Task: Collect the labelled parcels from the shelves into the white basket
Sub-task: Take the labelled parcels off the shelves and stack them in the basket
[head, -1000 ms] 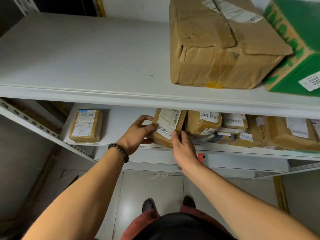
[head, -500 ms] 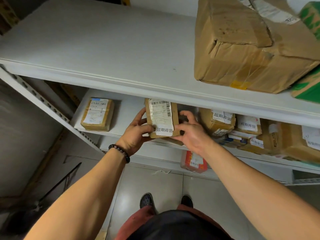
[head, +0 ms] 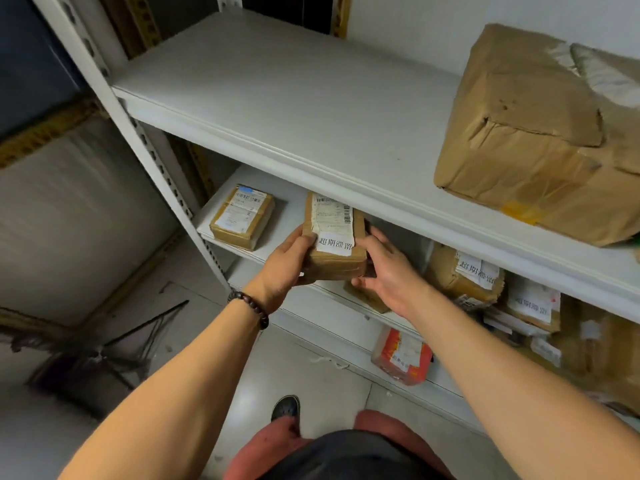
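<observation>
A small brown labelled parcel is held in front of the middle shelf, label up. My left hand grips its left end, thumb on top. My right hand holds its right end, fingers along the side. Another labelled parcel lies at the shelf's left end. Several more labelled parcels crowd the shelf to the right. The white basket is not in view.
A big crumpled cardboard box sits on the upper shelf. A red and white packet lies on the lowest shelf. The rack's white post stands at left. A black folded stand lies on the floor.
Both hands have drawn the parcel out from the row and turned it label up, clear of the shelf edge. The view has swung left, so the shelves sit further right.
</observation>
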